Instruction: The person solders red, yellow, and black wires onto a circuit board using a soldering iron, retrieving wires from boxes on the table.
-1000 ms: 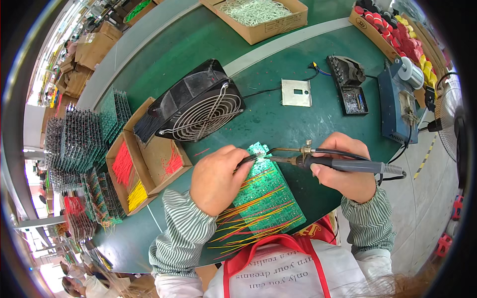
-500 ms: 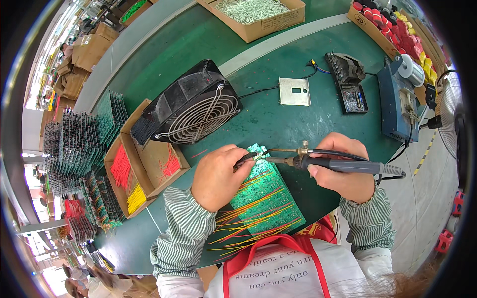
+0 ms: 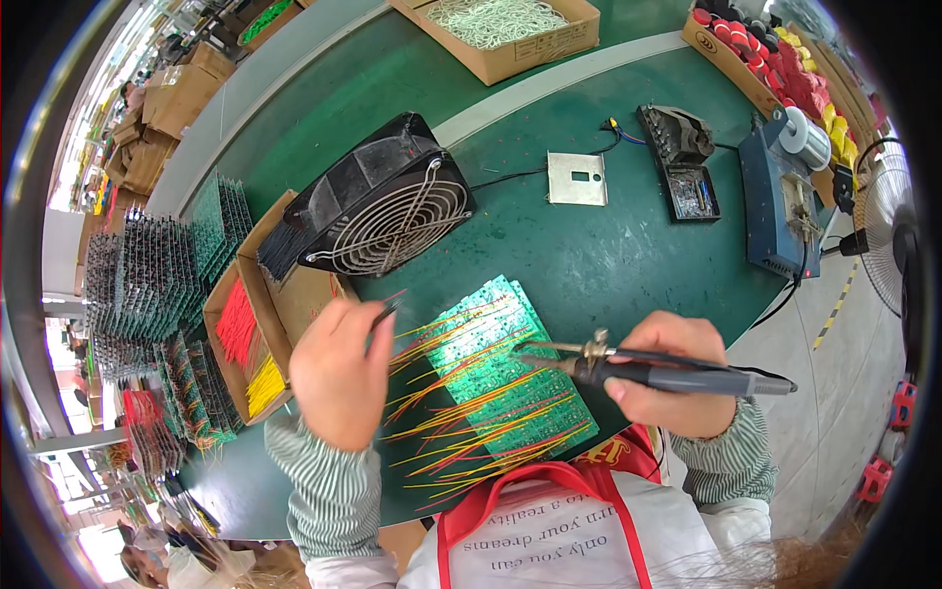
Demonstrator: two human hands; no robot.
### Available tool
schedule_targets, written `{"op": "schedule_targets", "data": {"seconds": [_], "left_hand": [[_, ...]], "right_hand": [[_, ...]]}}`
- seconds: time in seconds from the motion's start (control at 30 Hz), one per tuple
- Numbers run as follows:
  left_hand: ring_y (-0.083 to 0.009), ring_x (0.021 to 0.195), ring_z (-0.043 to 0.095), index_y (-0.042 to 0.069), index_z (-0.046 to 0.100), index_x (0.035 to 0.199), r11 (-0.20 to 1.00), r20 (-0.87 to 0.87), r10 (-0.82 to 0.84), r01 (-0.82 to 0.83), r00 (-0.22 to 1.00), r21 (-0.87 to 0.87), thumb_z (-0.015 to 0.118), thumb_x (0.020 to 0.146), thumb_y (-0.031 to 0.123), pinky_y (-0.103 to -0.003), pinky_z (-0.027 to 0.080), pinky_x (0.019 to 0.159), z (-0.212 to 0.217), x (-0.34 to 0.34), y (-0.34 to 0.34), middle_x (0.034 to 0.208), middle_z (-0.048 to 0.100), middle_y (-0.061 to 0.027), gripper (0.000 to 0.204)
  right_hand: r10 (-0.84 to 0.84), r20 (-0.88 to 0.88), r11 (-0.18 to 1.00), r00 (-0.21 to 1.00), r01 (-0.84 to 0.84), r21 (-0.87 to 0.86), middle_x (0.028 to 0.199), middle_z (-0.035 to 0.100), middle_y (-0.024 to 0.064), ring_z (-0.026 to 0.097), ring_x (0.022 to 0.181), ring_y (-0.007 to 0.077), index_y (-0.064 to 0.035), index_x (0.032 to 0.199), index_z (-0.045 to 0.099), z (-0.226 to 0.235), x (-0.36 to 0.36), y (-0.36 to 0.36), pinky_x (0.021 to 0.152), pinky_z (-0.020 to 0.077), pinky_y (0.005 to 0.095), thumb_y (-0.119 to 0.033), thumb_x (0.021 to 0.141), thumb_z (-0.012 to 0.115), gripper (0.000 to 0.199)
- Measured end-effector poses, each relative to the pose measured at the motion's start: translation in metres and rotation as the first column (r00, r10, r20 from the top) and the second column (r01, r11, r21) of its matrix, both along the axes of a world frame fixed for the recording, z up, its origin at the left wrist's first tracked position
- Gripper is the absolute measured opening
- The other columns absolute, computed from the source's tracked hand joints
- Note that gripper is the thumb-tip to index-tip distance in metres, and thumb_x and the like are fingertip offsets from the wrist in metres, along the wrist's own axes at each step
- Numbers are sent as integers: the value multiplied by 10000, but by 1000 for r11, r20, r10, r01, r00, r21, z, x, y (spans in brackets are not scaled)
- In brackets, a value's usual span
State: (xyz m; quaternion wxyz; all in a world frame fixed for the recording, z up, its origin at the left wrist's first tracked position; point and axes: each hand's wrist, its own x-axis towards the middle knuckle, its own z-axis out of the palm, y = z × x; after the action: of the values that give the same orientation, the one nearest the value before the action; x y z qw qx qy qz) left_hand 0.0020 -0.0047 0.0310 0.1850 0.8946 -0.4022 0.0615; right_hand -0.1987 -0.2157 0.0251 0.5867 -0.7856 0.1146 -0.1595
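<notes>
My left hand (image 3: 340,368) is closed around dark tweezers (image 3: 381,316), whose tips are close to a thin red wire (image 3: 392,296); whether they touch it is unclear. In my right hand (image 3: 677,368) is a grey and black soldering iron (image 3: 677,379) with a brass fitting and a thin feed tube along it. Its tip is over a green circuit board panel (image 3: 549,414), contact uncertain. Red and yellow wires (image 3: 442,432) stick out from the panel's left side in several rows. The panel lies on the green table in front of me.
A black fan (image 3: 383,211) with a wire grille stands behind my left hand. Beside it, a divided cardboard box (image 3: 280,329) holds red and yellow wires. Stacked boards (image 3: 147,285) are at far left. A metal plate (image 3: 577,179), black tray (image 3: 687,172) and blue soldering station (image 3: 775,201) are farther back.
My left hand with the tweezers has moved left, away from the board's far end. The soldering iron has shifted slightly nearer to me. Wires now show along the board's far end.
</notes>
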Motion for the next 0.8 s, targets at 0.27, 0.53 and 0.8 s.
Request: {"op": "schedule_targets", "data": {"seconds": [0.27,0.53,0.8], "left_hand": [[-251,645,597,12,639,828,990,-487,-132,140,863,-20,686,777,124,-341,471,580,-22,-33,31,766,600,-99,132],[-259,639,594,7,638,830,986,-551,-149,164,821,-22,682,776,133,-340,471,583,-26,-24,30,774,603,-103,144],[-254,632,591,-1,634,812,981,-580,-175,191,795,-34,677,782,127,-343,472,588,-28,-20,30,747,597,-107,138]], "right_hand": [[118,-60,987,991,-111,116,614,620,50,579,532,70,-8,810,567,-8,16,28,486,443,233,-76,733,699,168],[142,-86,978,986,-127,164,650,638,54,592,576,65,-2,816,554,-12,25,34,515,460,232,-69,738,698,178],[154,-97,982,983,-142,125,644,636,58,600,575,68,0,817,559,-9,27,31,513,464,236,-67,729,704,182]]}}
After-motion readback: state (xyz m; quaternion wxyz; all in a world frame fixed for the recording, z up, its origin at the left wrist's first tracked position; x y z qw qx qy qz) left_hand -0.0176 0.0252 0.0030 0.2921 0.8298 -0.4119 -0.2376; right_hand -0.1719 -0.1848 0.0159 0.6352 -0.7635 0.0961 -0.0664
